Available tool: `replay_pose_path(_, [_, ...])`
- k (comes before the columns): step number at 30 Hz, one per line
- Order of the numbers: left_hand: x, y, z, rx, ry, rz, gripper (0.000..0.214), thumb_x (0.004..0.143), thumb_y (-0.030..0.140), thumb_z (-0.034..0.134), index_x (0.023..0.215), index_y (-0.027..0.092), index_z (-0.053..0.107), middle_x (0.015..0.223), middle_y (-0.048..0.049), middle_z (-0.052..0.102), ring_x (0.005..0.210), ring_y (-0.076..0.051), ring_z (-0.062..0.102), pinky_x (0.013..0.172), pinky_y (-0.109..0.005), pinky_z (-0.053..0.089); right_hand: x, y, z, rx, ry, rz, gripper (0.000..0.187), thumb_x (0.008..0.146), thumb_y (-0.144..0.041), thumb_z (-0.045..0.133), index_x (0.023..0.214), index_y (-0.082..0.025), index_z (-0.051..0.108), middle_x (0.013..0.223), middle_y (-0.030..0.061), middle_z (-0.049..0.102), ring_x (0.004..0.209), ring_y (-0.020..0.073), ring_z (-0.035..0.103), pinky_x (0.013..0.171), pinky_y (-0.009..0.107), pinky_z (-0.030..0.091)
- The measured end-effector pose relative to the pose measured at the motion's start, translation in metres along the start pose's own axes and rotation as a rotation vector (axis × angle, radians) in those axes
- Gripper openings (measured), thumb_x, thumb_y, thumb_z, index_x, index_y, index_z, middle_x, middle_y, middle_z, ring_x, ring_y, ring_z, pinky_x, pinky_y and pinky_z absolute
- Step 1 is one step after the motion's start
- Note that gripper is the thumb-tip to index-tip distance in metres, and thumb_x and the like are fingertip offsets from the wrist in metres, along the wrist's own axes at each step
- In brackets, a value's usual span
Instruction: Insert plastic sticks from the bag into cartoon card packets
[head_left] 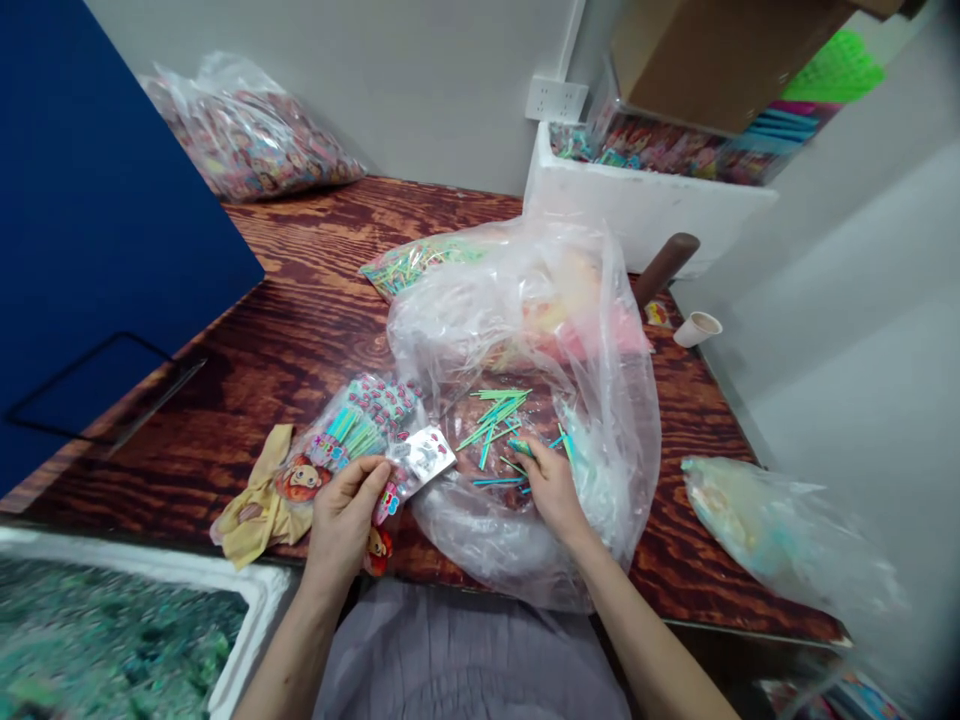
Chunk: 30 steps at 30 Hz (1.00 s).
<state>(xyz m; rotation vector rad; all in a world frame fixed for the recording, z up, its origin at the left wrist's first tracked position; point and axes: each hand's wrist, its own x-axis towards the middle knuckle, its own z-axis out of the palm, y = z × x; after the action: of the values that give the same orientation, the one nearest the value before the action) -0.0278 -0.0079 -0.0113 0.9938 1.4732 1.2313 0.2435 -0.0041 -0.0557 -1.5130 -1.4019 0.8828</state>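
Note:
My left hand (346,510) pinches a small printed plastic pouch (411,470) with a silvery patch, near the table's front edge. Inside the wide mouth of a large clear plastic bag (517,290), my right hand (549,482) has its fingers closed round several thin green and blue sticks (520,447). More loose green and blue sticks (495,415) lie scattered beside it in the bag. Left of the pouch rests a pile of printed packets (360,425) with similar sticks in them. A yellow cloth or glove (259,505) lies next to that pile.
A bag of green sticks (420,262) sits behind the large bag. White foam box (645,205) stands at the back right, below a cardboard box (720,60). A paper cup (697,328) lies tipped near the right edge. A blue panel (112,200) rises at left.

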Motion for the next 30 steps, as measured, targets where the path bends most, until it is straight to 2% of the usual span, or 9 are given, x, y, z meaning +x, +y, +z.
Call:
replay_pose_path(5, [-0.005,-0.001,0.000,0.031,-0.046,0.048,0.022,0.076,0.041,0.074,0.086,0.021,0.077,0.087,-0.0037,0.075,0.085,-0.021,0.066,0.078,-0.028,0.049,0.010,-0.004,-0.011,-0.312,-0.010,-0.134,0.030,0.089,-0.018,0.044,0.103,-0.022,0.070,0.102,0.0077,0.073,0.094,0.0263,0.066,0.084,0.037,0.046])
replay_pose_path(9, [-0.010,0.000,0.007,-0.047,-0.073,0.028,0.023,0.076,0.039,0.073,0.090,0.022,0.076,0.089,-0.0030,0.073,0.085,-0.019,0.064,0.075,-0.027,0.049,0.014,-0.015,-0.015,-0.380,0.004,-0.142,0.026,0.092,-0.023,0.044,0.096,-0.021,0.070,0.089,0.0065,0.071,0.083,0.0251,0.065,0.076,0.035,0.045])
replay_pose_path(13, [-0.015,0.005,0.016,-0.148,-0.078,-0.017,0.022,0.076,0.040,0.072,0.080,0.019,0.068,0.073,0.0019,0.062,0.066,-0.012,0.054,0.062,-0.022,0.042,0.011,-0.029,-0.008,-0.245,-0.028,-0.103,0.024,0.092,-0.025,0.047,0.102,-0.023,0.068,0.094,0.0054,0.072,0.084,0.0240,0.066,0.076,0.033,0.046])
replay_pose_path(17, [-0.019,0.006,0.024,-0.168,-0.094,-0.046,0.030,0.073,0.042,0.075,0.070,0.018,0.059,0.064,0.0043,0.051,0.058,-0.009,0.044,0.055,-0.020,0.036,0.003,-0.040,0.005,-0.172,-0.066,-0.106,0.025,0.092,-0.023,0.048,0.106,-0.024,0.069,0.094,0.0047,0.074,0.085,0.0242,0.066,0.075,0.033,0.046])
replay_pose_path(21, [-0.020,0.003,0.028,-0.198,-0.123,-0.090,0.031,0.069,0.043,0.078,0.078,0.017,0.064,0.069,0.0024,0.055,0.061,-0.010,0.045,0.056,-0.021,0.036,-0.005,-0.045,0.013,-0.100,-0.079,-0.089,0.024,0.091,-0.025,0.051,0.104,-0.025,0.071,0.095,0.0042,0.074,0.087,0.0245,0.067,0.078,0.033,0.046])
replay_pose_path(23, [-0.020,0.002,0.027,-0.159,-0.134,-0.060,0.028,0.070,0.042,0.077,0.077,0.017,0.065,0.072,0.0013,0.057,0.065,-0.012,0.048,0.059,-0.022,0.038,-0.007,-0.045,0.012,-0.031,-0.088,-0.054,0.022,0.091,-0.028,0.052,0.101,-0.025,0.072,0.097,0.0042,0.075,0.090,0.0247,0.067,0.081,0.034,0.047])
replay_pose_path(26, [-0.021,0.002,0.024,-0.062,-0.136,0.052,0.028,0.079,0.041,0.069,0.066,0.018,0.061,0.068,0.0015,0.053,0.067,-0.013,0.047,0.063,-0.023,0.037,-0.007,-0.044,0.010,0.127,-0.073,0.043,0.021,0.088,-0.037,0.058,0.095,-0.023,0.071,0.095,0.0050,0.076,0.091,0.0253,0.068,0.083,0.037,0.050])
replay_pose_path(30, [-0.022,0.006,0.022,0.061,-0.170,0.175,0.033,0.088,0.038,0.060,0.062,0.019,0.057,0.066,0.0010,0.051,0.067,-0.014,0.047,0.066,-0.026,0.036,-0.005,-0.048,0.006,0.496,-0.042,0.204,0.025,0.081,-0.044,0.070,0.092,-0.022,0.067,0.095,0.0069,0.077,0.088,0.0261,0.071,0.083,0.041,0.054])
